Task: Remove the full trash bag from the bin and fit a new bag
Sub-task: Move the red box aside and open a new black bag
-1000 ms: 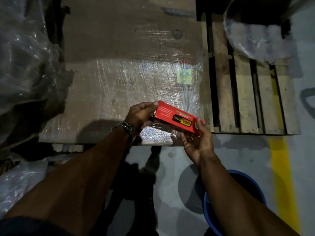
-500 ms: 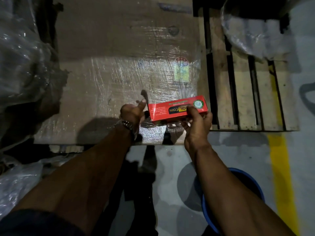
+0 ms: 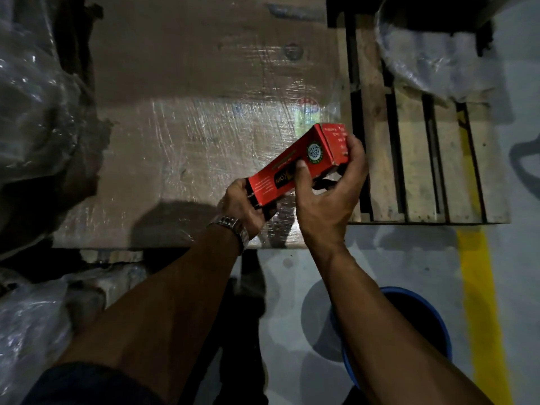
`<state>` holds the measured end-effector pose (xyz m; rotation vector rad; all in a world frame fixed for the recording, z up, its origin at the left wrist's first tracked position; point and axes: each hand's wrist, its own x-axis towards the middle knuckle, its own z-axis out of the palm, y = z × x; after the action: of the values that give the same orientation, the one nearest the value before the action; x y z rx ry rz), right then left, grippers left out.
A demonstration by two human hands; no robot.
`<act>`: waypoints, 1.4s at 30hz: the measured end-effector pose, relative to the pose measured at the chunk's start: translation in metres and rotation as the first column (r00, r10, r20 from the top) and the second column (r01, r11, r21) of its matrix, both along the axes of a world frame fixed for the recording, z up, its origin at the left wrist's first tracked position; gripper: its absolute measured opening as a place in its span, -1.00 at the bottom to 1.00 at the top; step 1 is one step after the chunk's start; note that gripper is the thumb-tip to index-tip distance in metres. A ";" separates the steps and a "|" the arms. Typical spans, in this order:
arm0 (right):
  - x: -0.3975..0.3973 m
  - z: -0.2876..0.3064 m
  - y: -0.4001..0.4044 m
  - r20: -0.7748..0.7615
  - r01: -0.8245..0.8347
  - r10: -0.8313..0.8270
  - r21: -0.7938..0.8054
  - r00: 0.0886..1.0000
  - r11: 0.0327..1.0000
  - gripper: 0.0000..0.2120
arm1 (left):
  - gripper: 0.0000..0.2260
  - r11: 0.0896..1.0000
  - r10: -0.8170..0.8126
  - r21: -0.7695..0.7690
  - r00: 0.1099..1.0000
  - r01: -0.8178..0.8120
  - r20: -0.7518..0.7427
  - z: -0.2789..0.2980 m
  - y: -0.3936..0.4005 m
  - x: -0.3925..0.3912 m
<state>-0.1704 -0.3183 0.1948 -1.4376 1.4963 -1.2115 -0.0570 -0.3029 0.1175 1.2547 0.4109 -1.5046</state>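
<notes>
crumpled clear plastic sheeting (image 3: 32, 118), far left, heaped. flat brown cardboard sheet under shiny stretch film (image 3: 190, 147), centre. left hand (image 3: 242, 204), steel wristwatch (image 3: 230, 226) on wrist, fingers curled round the lower end of a long red cardboard box (image 3: 295, 166). right hand (image 3: 330, 188), clasping the box's upper end, thumb across its face. slatted wooden pallet (image 3: 415, 159), right. round blue plastic bin (image 3: 409, 325), on grey floor, lower right, beside yellow floor line (image 3: 482, 302).

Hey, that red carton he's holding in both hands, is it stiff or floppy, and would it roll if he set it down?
The red carton probably stays stiff: its edges look straight though held only at the ends. Flat faces suggest it won't roll. It seems light, since the right hand pinches it loosely.
</notes>
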 end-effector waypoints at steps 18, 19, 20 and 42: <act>-0.031 -0.074 -0.019 0.407 0.148 -0.770 0.832 0.491 0.535 -0.43 | -0.80 0.941 0.307 0.094 0.936 -0.326 0.175 -0.017 0.023 0.028; -0.028 -0.077 -0.017 0.390 0.110 -0.759 0.851 0.522 0.513 -0.50 | -0.81 0.945 0.300 0.080 0.939 -0.316 0.166 -0.015 0.024 0.027; -0.024 -0.078 -0.015 0.380 0.064 -0.746 0.869 0.547 0.490 -0.58 | -0.81 0.953 0.284 0.067 0.946 -0.297 0.156 -0.012 0.025 0.025; -0.053 -0.042 0.000 0.704 -0.385 -0.257 0.614 0.662 0.689 -0.69 | -0.74 0.899 -0.437 0.146 0.856 0.412 0.274 0.014 0.009 -0.036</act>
<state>-0.2238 -0.3186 0.1530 -0.3205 1.0683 -0.8089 -0.0928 -0.2942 0.1318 1.6936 -0.0155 -1.6332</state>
